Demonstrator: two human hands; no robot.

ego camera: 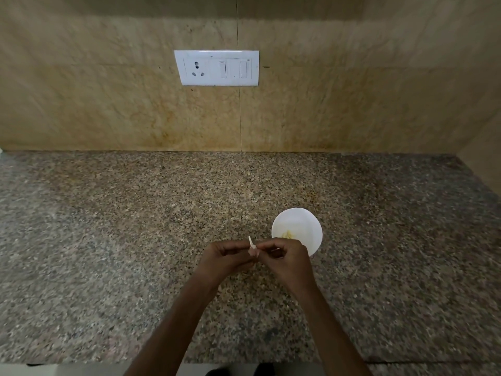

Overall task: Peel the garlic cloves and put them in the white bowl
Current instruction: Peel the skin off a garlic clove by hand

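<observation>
Garlic clove (253, 251), small, pale, papery-skinned, is clamped between left grip (225, 257) and right grip (284, 259), skin tip pointing up. Round white bowl (306, 226) stands just right, nearest the right grip, toward the speckled granite desk's (135, 240) front edge.

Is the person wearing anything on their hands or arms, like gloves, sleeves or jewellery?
Nothing shows. The left hand and right hand are bare, with no gloves. No ring, watch or bracelet is visible, though the light is dim. The forearms are bare too, with no sleeve in view down to the picture's bottom edge.
</observation>
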